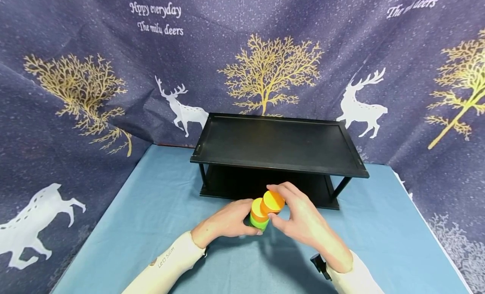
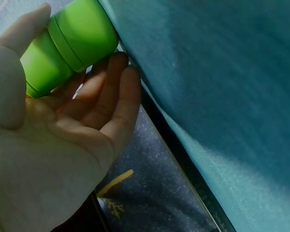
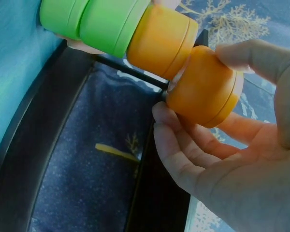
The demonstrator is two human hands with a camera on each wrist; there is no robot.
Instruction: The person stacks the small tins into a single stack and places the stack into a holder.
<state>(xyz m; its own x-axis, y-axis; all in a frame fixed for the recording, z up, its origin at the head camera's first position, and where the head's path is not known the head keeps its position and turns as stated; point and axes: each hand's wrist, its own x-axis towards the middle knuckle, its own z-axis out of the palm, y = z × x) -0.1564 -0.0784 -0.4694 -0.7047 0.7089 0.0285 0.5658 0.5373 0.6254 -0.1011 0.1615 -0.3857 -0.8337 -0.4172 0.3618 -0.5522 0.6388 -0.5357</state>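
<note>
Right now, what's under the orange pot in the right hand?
Below that orange pot, tilted in the right hand, is another orange pot, then two green pots. The lower orange pot covers the upper green one's top, so that can't be seen.

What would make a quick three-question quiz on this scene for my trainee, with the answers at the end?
1. Multiple choice: what colour is the single piece that the right hand is pinching? a) green b) orange c) white

2. True or false: in the head view, the black rack stands beyond the stack that the left hand grips.

3. Count: how many green pieces show at the lower end of that stack?

Key: 1, b. 2, true. 3, two.
</note>
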